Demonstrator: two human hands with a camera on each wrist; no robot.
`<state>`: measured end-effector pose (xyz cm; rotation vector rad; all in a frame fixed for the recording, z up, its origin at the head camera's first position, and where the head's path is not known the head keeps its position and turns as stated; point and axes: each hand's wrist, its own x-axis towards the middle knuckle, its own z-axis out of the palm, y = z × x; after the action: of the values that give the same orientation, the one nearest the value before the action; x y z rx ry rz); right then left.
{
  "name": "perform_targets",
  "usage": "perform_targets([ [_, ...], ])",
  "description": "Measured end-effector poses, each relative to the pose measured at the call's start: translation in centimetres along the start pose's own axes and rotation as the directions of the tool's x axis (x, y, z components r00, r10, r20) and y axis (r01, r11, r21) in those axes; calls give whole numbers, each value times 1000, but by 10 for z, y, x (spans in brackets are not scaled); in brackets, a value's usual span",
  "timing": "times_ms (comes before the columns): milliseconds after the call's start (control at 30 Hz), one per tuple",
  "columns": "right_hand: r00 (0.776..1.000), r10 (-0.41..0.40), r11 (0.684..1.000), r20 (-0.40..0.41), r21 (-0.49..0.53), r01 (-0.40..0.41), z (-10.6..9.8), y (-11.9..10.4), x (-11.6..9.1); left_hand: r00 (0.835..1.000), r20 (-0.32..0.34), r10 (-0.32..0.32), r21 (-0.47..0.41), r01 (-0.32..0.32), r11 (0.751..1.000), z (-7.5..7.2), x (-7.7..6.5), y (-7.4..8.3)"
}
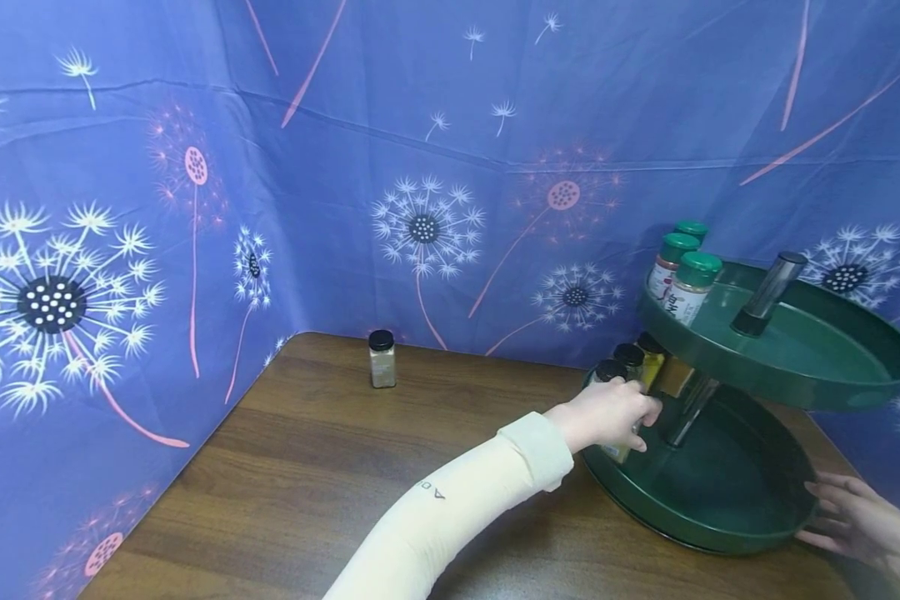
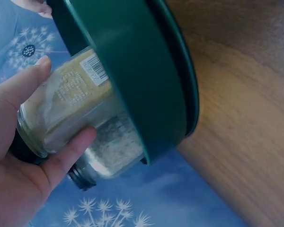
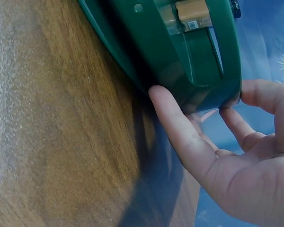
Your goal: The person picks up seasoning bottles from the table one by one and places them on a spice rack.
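Note:
A green two-tier turntable rack (image 1: pixel 776 392) stands at the right of the table. My left hand (image 1: pixel 611 412) reaches over the left side of its lower tier. Thumb and fingers hold a square glass spice jar (image 2: pixel 68 104) of yellowish powder with a dark cap, which stands inside the tier's wall. Beside it is another jar (image 2: pixel 116 142) with pale, coarse contents. My right hand (image 1: pixel 862 521) is at the right side of the lower tier, its fingertips (image 3: pixel 163 97) touching the outer wall and rim with the fingers mostly straight.
Several black-capped jars (image 1: pixel 630 357) stand at the back left of the lower tier. The upper tier carries 3 green-capped bottles (image 1: pixel 690 287) on its left. A lone black-capped jar (image 1: pixel 382 362) stands on the wooden table (image 1: pixel 307 450) near the blue dandelion cloth (image 1: pixel 330 208).

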<state>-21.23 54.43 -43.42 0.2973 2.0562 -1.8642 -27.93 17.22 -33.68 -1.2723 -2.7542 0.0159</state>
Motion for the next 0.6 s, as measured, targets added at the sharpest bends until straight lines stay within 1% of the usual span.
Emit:
perform_targets([
  [100, 1000, 1, 1000, -3, 17, -1, -3, 2, 1, 1000, -7, 11, 17, -11, 1000, 6, 0, 0],
  [167, 1000, -2, 999, 11, 44, 2, -4, 2, 1, 1000, -11, 15, 26, -14, 1000, 9, 0, 1],
  [300, 1000, -6, 998, 18, 63, 5, -3, 1, 1, 1000, -13, 11, 31, -11, 999, 14, 2, 1],
  [500, 999, 37, 999, -26, 7, -37, 1, -3, 1, 1000, -6, 23, 28, -22, 999, 21, 4, 1],
  [600, 998, 52, 998, -30, -16, -53, 2, -5, 2, 1000, -7, 30, 33, -30, 999, 23, 4, 0],
])
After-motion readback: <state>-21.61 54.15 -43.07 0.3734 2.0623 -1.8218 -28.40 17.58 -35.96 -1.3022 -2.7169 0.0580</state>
